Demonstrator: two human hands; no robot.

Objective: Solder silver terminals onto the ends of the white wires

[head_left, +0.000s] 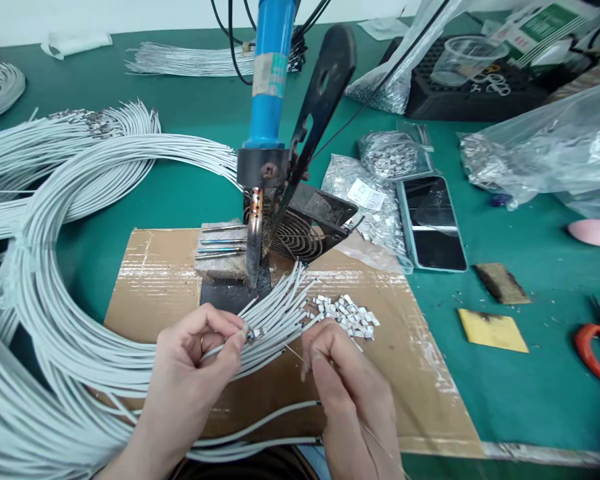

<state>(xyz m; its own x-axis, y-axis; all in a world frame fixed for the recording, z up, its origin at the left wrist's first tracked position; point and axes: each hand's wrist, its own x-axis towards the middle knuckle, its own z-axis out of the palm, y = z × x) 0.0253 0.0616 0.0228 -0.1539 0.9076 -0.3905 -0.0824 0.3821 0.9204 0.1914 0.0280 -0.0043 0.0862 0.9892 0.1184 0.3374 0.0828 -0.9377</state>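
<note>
Fingers of my left hand pinch a white cable and metal terminal; right hand grips solder wire. Cable's probably light, springy; I'd hold near its end.

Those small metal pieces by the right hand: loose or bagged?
Loose. The small metal pieces lie heaped on the cardboard, just beyond the right hand, with no bag around them.

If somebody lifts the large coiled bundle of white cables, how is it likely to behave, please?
The large coiled bundle of white cables would probably feel springy rather than limp, since its strands form smooth, wide curves. It may be fairly heavy, as many cables run together. Its loose ends would likely splay, because they already fan out over the cardboard.
</note>
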